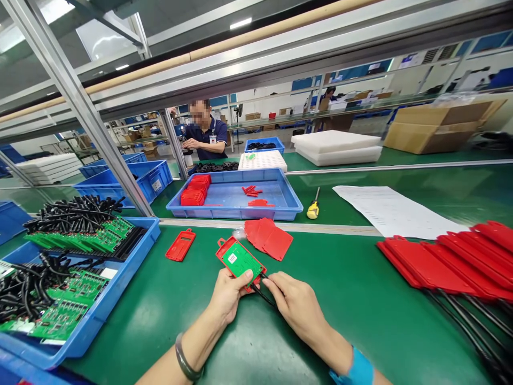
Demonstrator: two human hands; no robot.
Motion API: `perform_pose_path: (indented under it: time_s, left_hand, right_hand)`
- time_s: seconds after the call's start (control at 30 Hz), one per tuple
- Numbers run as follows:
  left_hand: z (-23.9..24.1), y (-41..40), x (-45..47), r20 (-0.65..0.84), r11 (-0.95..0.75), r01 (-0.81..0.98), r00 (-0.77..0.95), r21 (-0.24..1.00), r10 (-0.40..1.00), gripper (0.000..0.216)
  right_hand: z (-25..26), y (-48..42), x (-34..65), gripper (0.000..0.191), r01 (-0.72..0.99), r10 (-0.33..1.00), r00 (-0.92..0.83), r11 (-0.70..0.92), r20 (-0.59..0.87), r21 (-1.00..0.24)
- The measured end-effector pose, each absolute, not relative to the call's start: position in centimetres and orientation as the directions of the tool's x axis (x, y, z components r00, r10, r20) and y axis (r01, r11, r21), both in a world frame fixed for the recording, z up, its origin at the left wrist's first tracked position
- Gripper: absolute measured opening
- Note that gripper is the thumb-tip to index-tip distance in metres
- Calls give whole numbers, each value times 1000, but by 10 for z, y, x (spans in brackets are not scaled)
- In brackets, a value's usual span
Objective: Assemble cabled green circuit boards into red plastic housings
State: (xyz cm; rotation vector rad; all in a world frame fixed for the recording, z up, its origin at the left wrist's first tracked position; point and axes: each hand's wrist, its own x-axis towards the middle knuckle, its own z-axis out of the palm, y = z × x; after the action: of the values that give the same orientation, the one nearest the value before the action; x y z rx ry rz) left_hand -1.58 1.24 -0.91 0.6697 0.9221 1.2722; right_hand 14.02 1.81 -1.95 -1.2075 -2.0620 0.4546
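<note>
My left hand (229, 294) grips a red plastic case half (220, 244) with a green circuit board (237, 260) lying in it, thumb pressed on the board's near end. A small white label sits on the board. Black cables (262, 293) come out of the case's near end. My right hand (294, 299) pinches one black cable close to where it meets the board. Just beyond the case lie several flat red covers (272, 239) in a fanned pile. To their left is a single red case half (180, 245) with a rectangular window.
Blue bin (132, 251) at left holds cabled green boards. A blue tray (236, 213) ahead holds red parts. A yellow screwdriver (313, 208) and paper sheet (388, 208) lie right of it. Red cased units (444, 262) with cables are stacked at right. A person (206, 131) works opposite.
</note>
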Motion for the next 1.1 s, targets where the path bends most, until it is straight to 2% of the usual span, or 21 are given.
perform_pose_path:
  time_s: [0.03, 0.1, 0.2, 0.27, 0.43, 0.6, 0.73, 0.8, 0.93, 1.03, 1.1]
  left_hand:
    - [-10, 12, -14, -198, 189, -510, 37, 839, 980, 26]
    - [-12, 12, -12, -183, 177, -542, 43, 822, 982, 24]
    - [-16, 13, -13, -177, 201, -593, 99, 779, 979, 21]
    - [-17, 13, -14, -195, 244, -616, 147, 749, 970, 20]
    - [-13, 11, -14, -185, 232, -635, 141, 737, 973, 17]
    - [-7, 12, -16, -130, 162, -559, 96, 813, 987, 17]
    - [-4, 16, -24, -168, 170, -406, 42, 898, 985, 26]
    - [-1, 15, -26, -154, 158, -338, 41, 928, 987, 32]
    - [2, 12, -24, -72, 88, -247, 74, 965, 995, 43]
    - [-1, 10, -19, -18, 38, -201, 99, 979, 995, 43]
    - [-6, 10, -17, 10, 3, -156, 84, 988, 996, 40]
  right_hand:
    - [-20, 17, 138, 40, 616, 868, -310, 494, 387, -614]
    - [-20, 14, 133, 41, 544, 906, -272, 422, 324, -725]
    - [-19, 10, 128, 44, 305, 959, -254, 200, 123, -931]
    - [-18, 11, 128, 44, 199, 960, -272, 117, 60, -973]
    - [-16, 18, 131, 42, 235, 933, -283, 291, 221, -927]
    - [-22, 14, 123, 41, 136, 966, -227, 161, 127, -978]
    - [-20, 23, 134, 32, 221, 904, -402, 249, 144, -943]
    - [-14, 28, 141, 26, 145, 882, -463, 175, 89, -974]
    - [-4, 31, 142, 33, -74, 860, -510, -23, 18, -997]
    - [-8, 28, 136, 27, -104, 869, -493, -5, 47, -995]
    - [-16, 25, 132, 23, -64, 905, -423, 26, 51, -998]
